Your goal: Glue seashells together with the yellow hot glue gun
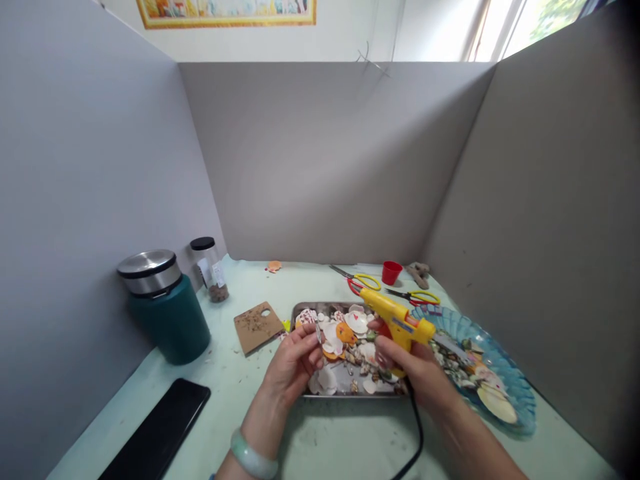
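Note:
My right hand [413, 363] is wrapped round the handle of a yellow glue gun [395, 313], whose nozzle points up and to the left. A black cord runs down from its grip. My left hand [296, 357] pinches a small, thin greyish piece [319, 331] between thumb and fingers; its kind is too small to make out. Both hands are over a metal tray [350, 396] of seashells, among them an orange shell [346, 333] and white ones. The glue gun's nozzle and the small piece are apart.
Left are a teal flask [170, 320], a phone [157, 430], a lidded jar [210, 270] and a brown board [257, 327]. Behind the tray lie scissors [367, 281], more scissors [413, 296] and a red cup [391, 273]. A blue dish [523, 393] of shells stands right. Grey panels enclose the table.

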Available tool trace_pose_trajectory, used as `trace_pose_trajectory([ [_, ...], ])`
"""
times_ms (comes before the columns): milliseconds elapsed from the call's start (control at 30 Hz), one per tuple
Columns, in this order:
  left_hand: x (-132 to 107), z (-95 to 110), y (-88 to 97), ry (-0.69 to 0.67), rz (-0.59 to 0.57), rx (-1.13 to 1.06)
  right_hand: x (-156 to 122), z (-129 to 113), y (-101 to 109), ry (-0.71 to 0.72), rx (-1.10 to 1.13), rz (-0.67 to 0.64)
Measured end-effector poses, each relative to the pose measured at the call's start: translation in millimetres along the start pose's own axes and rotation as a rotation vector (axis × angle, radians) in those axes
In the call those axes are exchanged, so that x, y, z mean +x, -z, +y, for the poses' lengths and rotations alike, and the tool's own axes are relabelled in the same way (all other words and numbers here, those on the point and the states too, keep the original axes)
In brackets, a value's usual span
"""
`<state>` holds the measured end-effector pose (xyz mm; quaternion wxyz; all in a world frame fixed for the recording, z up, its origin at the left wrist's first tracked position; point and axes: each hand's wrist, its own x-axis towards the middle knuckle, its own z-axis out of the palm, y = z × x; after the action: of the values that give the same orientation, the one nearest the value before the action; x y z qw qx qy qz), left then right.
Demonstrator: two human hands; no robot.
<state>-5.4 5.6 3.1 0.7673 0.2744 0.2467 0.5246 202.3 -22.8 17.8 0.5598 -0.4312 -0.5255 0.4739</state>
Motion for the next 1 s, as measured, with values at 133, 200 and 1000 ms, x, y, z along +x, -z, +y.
trace_pose_trajectory([
  [133,2.1,-2.5,2.3,0.009,-0.022,0.012,-4.7,24.2,-12.8,-0.064,0.074,-0.089],
  [200,1.9,-2.3,2.5,0.019,-0.030,-0.008,-6.9,30.7,-11.6,-0.107,0.124,-0.153],
  [1000,-5.1,0.6,0.0,0.111,-0.005,-0.162,-9.2,20.6,-8.8,-0.302,0.093,-0.349],
])
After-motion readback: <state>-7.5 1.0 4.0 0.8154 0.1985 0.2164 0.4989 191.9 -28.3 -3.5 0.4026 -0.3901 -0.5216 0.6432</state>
